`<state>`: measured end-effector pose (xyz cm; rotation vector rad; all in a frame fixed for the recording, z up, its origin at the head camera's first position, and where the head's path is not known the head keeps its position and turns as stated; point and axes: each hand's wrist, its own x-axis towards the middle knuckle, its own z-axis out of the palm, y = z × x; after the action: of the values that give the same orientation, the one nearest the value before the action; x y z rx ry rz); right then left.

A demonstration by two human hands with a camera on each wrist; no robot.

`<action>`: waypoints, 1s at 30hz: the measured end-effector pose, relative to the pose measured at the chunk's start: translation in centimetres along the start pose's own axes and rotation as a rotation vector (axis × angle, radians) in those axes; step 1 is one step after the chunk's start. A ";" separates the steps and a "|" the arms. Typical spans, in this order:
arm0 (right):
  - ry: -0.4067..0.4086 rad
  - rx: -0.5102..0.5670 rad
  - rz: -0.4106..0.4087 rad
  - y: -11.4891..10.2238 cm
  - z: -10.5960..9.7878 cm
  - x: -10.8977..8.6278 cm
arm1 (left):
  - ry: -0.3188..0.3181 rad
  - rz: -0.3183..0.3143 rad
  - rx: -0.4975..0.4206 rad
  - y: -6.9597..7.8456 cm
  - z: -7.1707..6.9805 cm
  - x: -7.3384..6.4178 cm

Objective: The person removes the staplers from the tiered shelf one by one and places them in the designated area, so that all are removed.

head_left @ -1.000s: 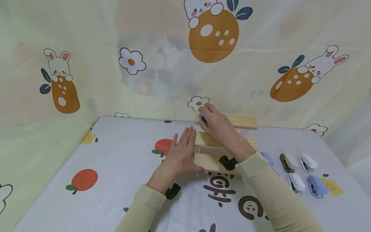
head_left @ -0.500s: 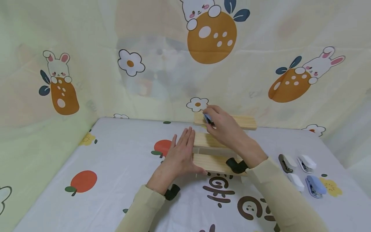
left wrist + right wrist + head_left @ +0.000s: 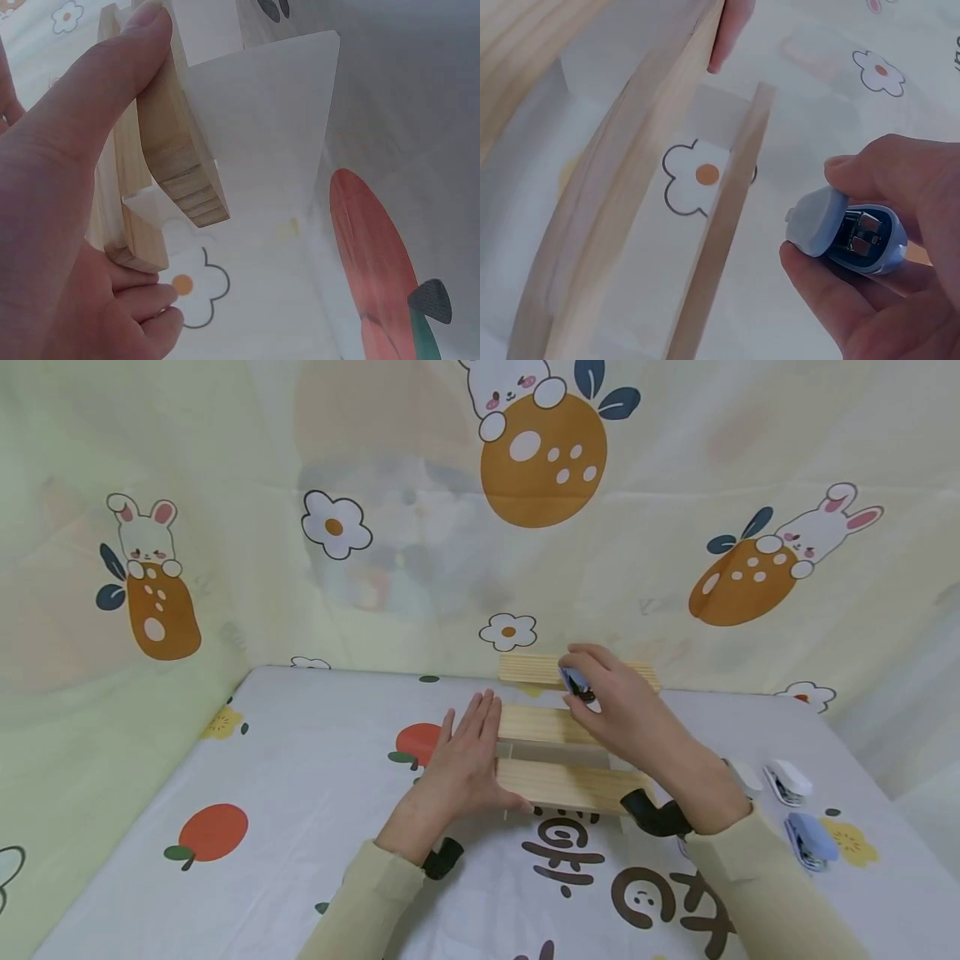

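My left hand (image 3: pixel 468 768) lies along the left end of a three-step wooden shelf rack (image 3: pixel 570 787), its fingers straight and its thumb on the front board. In the left wrist view that thumb presses the wooden board (image 3: pixel 176 142). Over the top board (image 3: pixel 528 669), my right hand (image 3: pixel 637 718) pinches a small light-blue stapler (image 3: pixel 576 680) between thumb and fingers. The right wrist view has the stapler (image 3: pixel 815 220) tilted, its metal inside showing, apart from the narrow board (image 3: pixel 724 217).
At the right lie a white mini stapler (image 3: pixel 789 782), a blue one (image 3: pixel 812 841) and another pale one (image 3: pixel 744 779) partly hidden by the right wrist. Translucent panels (image 3: pixel 262 112) support the boards. A printed curtain (image 3: pixel 420 568) hangs right behind the rack.
My right hand has moved to the right along the top board with the blue stapler in it. The left hand has stayed at the rack's left end.
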<state>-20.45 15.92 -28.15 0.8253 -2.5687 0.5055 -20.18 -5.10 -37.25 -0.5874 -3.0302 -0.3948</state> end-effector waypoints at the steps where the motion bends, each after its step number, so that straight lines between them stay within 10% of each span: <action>1: -0.001 -0.004 0.007 0.0 -0.2 -0.3 | 0.001 0.001 -0.004 0.0 0.0 0.0; 30: 0.107 -0.121 -0.016 1.0 -3.4 -10.5 | 0.014 0.008 -0.038 0.2 0.0 -0.2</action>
<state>-12.35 23.10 -30.35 0.7557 -2.4656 0.3748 -19.88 -5.00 -37.21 -0.5958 -3.0129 -0.4556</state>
